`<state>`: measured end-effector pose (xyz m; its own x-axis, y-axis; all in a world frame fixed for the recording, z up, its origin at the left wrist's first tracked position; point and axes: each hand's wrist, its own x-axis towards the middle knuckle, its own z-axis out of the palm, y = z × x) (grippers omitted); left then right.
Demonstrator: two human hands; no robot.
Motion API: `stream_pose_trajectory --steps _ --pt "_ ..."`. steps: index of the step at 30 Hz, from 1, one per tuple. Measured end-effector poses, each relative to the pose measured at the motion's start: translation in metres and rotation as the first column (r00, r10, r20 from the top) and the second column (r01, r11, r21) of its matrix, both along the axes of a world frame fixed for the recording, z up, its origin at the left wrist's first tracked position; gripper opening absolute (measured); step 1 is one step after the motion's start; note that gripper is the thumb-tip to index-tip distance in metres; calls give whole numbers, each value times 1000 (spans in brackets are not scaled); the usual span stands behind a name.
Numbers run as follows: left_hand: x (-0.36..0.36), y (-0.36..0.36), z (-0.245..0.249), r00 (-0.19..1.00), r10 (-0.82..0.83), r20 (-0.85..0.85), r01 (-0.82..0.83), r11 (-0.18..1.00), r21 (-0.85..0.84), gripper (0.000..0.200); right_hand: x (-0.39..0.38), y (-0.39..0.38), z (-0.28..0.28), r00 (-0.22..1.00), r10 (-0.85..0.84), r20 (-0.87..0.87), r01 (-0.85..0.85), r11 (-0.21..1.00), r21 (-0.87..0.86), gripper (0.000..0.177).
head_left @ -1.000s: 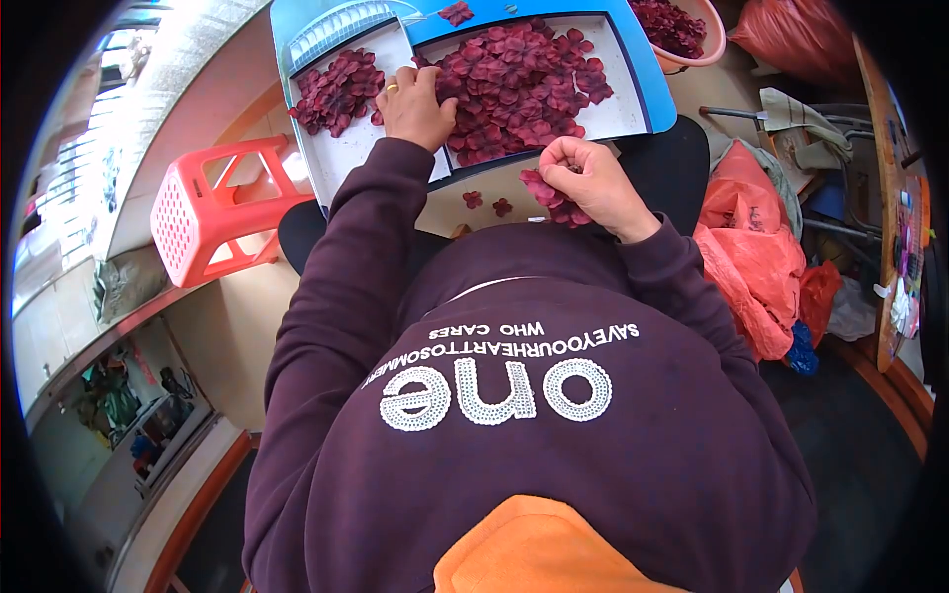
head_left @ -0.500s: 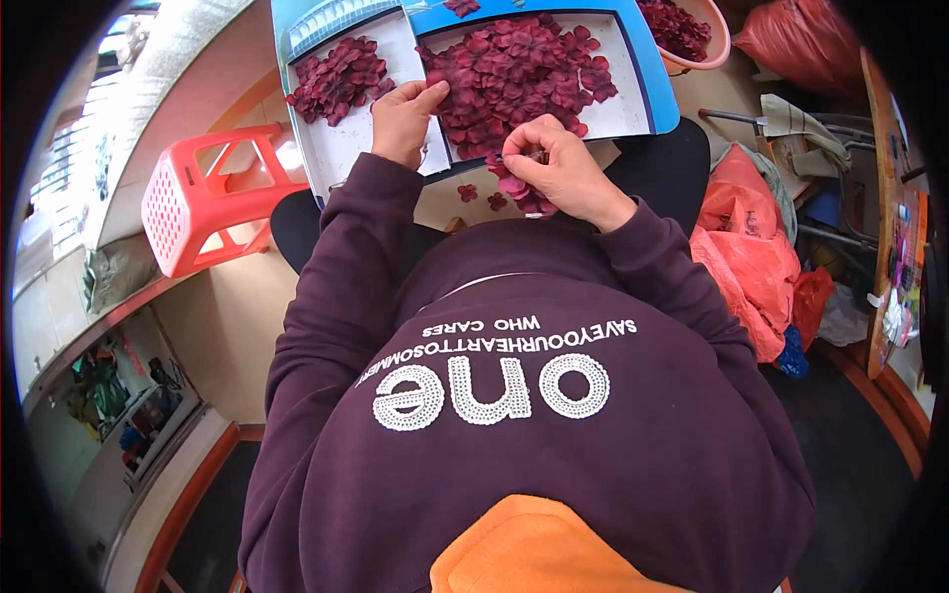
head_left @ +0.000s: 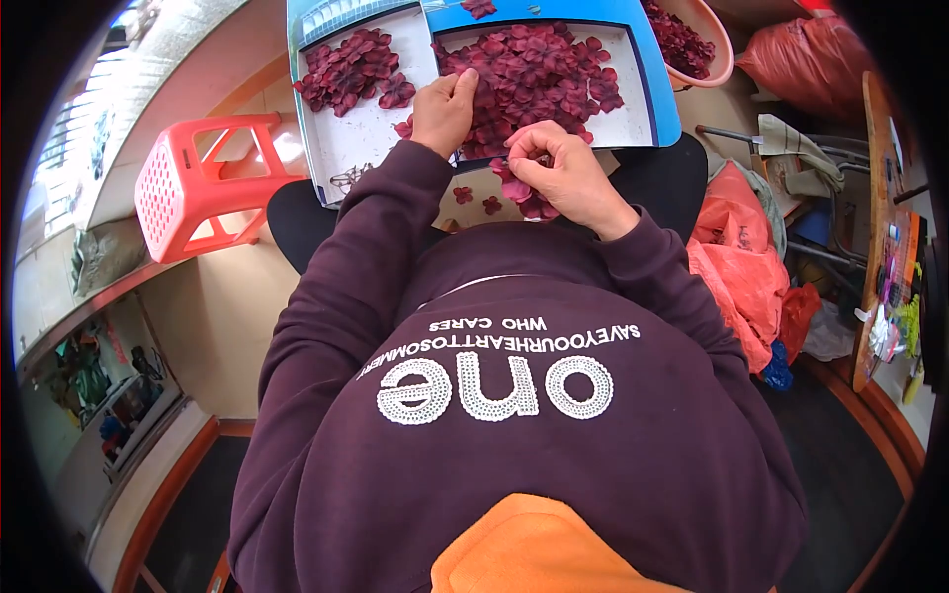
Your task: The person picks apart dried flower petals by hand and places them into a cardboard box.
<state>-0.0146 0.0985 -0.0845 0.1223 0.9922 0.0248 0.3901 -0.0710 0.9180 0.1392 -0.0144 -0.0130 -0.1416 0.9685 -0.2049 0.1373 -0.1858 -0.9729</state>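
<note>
My left hand (head_left: 445, 109) is closed, its thumb beside its curled fingers, over the divider and the left edge of a large pile of dark red fabric flowers (head_left: 539, 74). Whatever it may hold is hidden. Closer to my body, my right hand (head_left: 568, 178) pinches a hanging bunch of dark red flower petals (head_left: 514, 188) at the near edge of the box. A smaller flower pile (head_left: 351, 71) lies in the left compartment of the blue-and-white box (head_left: 331, 143). Small wire-like pieces (head_left: 351, 178) rest at that compartment's near end.
Two loose flowers (head_left: 491, 205) lie below the box. A pink basin (head_left: 725, 59) with more flowers stands at the back right. A red plastic stool (head_left: 168, 193) is on the left; red plastic bags (head_left: 736, 267) lie on the right.
My left hand has moved right, from the left compartment to the big pile's edge, and turned. One flower now lies at the small pile's right side. My right hand stays nearly in place, still pinching.
</note>
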Motion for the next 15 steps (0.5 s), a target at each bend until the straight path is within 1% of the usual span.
stream_pose_trajectory --steps 1,3,4,8,9,13,15 --pt "2 0 -1 1000 14 -2 -14 990 139 25 1 0 -1 1000 -10 24 10 1000 0 6" --pt "5 0 -3 999 40 0 -37 915 403 23 3 0 -2 997 -32 72 32 999 -4 8" --pt "6 0 -1 999 37 -1 -33 916 400 23 3 0 -3 997 -35 71 35 999 -7 8" --pt "14 5 7 978 84 190 -146 929 340 18 1 1 -7 997 -74 21 72 993 95 5" --pt "17 5 9 978 81 191 -142 932 333 18 3 -1 -7 997 -78 23 76 993 89 5" --pt "25 8 19 957 130 259 -155 985 80 12 5 -1 -3 991 -130 38 128 991 49 6" --pt "22 7 22 958 109 265 -131 989 68 12 5 0 -1 990 -131 47 129 990 55 6"
